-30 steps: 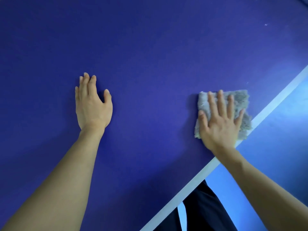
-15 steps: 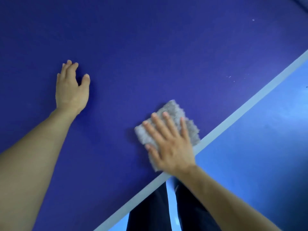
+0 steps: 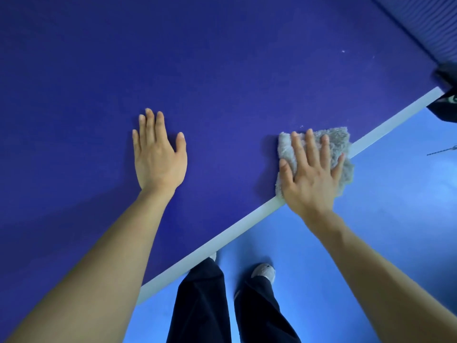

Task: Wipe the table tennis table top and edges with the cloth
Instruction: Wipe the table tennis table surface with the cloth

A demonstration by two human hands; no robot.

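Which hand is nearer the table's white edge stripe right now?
Right. The right hand presses the grey cloth lying across the white edge stripe; the left hand lies flat on the blue table top, well inside it.

Fluffy cloth, matt table top

Open table top all around left hand; net and black bracket far right

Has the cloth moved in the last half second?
Yes. The cloth under the right hand slid outward: it now overlaps the white edge line, where before it lay just inside it.
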